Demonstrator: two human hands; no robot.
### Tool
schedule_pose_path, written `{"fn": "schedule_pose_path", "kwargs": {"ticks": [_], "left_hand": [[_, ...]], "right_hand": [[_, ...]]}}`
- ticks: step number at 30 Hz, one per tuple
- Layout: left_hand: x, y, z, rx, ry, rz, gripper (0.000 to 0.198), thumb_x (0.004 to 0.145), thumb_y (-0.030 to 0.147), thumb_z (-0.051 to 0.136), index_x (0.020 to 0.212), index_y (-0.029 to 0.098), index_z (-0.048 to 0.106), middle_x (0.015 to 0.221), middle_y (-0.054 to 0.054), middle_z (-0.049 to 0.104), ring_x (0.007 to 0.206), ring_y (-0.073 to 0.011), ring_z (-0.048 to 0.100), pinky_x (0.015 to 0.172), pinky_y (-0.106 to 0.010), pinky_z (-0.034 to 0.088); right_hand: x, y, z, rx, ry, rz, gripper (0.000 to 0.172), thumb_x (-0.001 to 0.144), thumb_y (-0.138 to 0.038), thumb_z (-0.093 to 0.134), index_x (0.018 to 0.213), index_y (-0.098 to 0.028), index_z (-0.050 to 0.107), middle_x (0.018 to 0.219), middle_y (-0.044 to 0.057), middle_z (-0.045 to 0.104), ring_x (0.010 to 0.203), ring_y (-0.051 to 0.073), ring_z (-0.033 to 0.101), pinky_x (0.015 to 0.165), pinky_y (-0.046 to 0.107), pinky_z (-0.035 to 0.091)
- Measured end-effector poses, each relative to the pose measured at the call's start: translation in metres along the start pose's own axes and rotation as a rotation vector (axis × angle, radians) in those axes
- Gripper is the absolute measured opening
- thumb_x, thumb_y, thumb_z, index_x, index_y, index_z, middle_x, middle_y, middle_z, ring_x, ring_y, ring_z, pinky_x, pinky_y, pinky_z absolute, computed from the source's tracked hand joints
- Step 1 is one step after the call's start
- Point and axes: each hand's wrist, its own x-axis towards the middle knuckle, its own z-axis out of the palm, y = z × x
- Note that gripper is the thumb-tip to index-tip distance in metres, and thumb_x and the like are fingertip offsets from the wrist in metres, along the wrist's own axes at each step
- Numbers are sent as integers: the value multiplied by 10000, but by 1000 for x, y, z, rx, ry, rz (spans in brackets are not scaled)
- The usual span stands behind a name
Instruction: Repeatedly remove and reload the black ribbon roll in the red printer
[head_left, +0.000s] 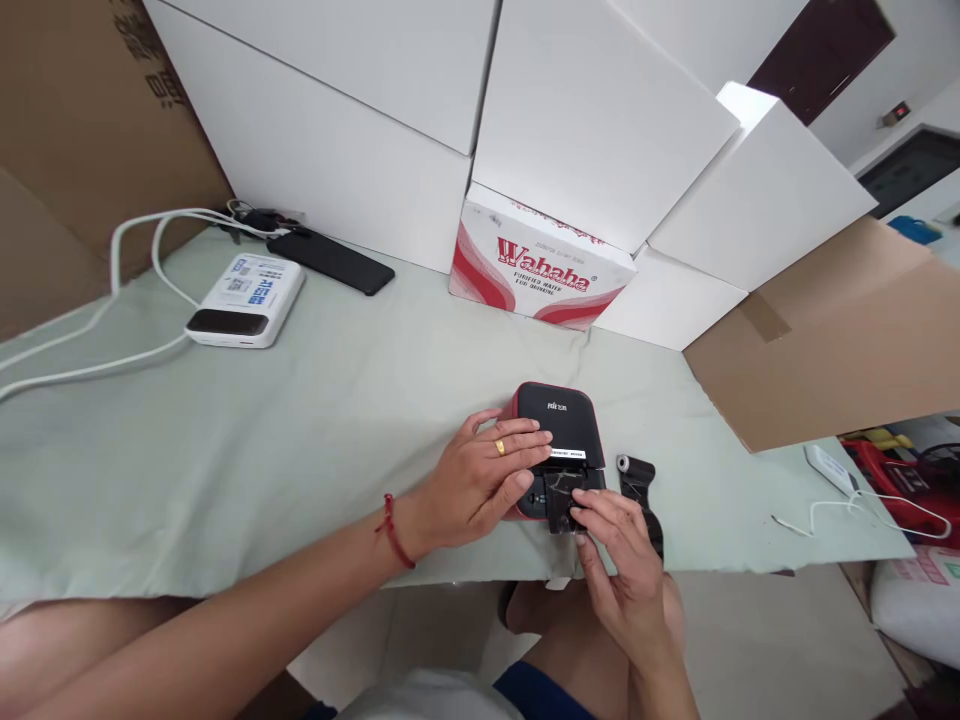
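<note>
A small black-and-red device point(562, 425), which looks like a label printer, sits close to the table's front edge. My left hand point(476, 480) rests on its left side and top, fingers stretched out, with a ring and a red string bracelet showing. From the front of the device hangs a piece of shiny black ribbon point(562, 505). Thumb and fingers of my right hand point(622, 555) pinch the right edge of this ribbon. Just right of the device lies a small roll of black ribbon point(637, 478), its tail running down behind my right hand.
A cloth-covered table point(360, 400) carries a white power bank point(247, 300) with cables and a black phone point(337, 260) at the left. White boxes point(592, 110) and a Wahaba-type water carton point(540, 260) line the back. A cardboard flap point(832, 340) juts in at right.
</note>
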Motion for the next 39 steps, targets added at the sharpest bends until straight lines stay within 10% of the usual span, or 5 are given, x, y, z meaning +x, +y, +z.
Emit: {"fn": "schedule_pose_path", "kwargs": {"ticks": [13,19,28,34,39], "left_hand": [[-2,-10,4,-250,-34,-85,434,1064,198,502,1440,299,695,1513,-54,729,1500,-259,601,1311,-508,419],[-5,-16,7,-600,44,-431,921,983,377,747,1740,438,226,1898,2,10,1765,-342,7,1431,-610,119],[1,-16,-1,-840,-106,-678,1208,911,385,809,1775,381,-36,1882,13,-144,1752,-312,-148,1416,-610,-22],[-2,-25,10,-850,-84,-658,1233,899,431,840,1777,367,-24,1897,-39,-19,1767,-317,-1,1430,-602,40],[-4,-30,22,-782,9,-580,1154,855,359,831,1774,343,134,1875,-75,168,1747,-376,129,1423,-642,128]], "right_hand": [[-6,-4,4,-24,-5,25,345,1032,-59,603,1334,-210,676,1381,75,741,1318,185,613,1137,362,521],[-10,1,6,17,6,20,397,1018,-38,599,1368,-211,668,1403,79,733,1349,184,605,1161,365,507],[-9,5,0,47,-10,23,302,1103,-306,521,1336,-227,697,1377,71,759,1321,229,624,1299,483,336],[51,20,-24,247,-134,93,233,1099,-222,528,977,-231,726,975,17,802,918,166,730,924,332,571],[125,30,-12,-171,-581,313,251,1088,-279,537,1174,-240,770,1155,53,812,969,188,755,834,302,555]]}}
